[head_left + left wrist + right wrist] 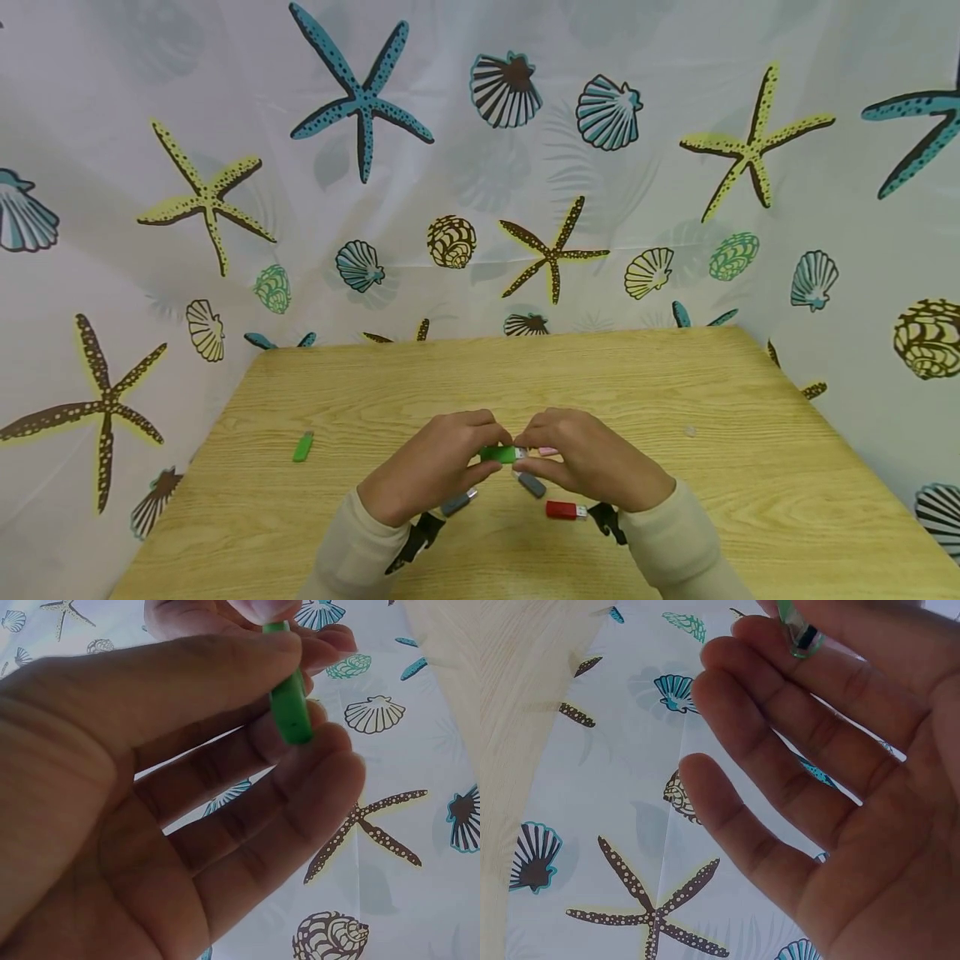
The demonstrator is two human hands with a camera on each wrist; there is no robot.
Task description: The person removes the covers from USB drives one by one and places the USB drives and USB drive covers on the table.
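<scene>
In the head view my left hand (438, 462) pinches a green USB stick (498, 454) between thumb and fingers, its silvery connector toward the right. My right hand (592, 458) meets it there, thumb and forefinger closing on the connector end. From the left wrist, the stick's green body (291, 712) shows edge-on under the thumb, other fingers loosely bent. The right wrist view shows a clear, green-edged end piece (804, 641) with a dark slot, between thumb and forefinger. I cannot tell whether that piece is a separate cap.
Below the hands lie two grey USB sticks, one left (455, 503) and one in the middle (532, 485), and a red one (564, 510). A pink one (548, 451) is partly behind the right hand. Another green stick (302, 447) lies far left; a small clear piece (690, 431) lies right.
</scene>
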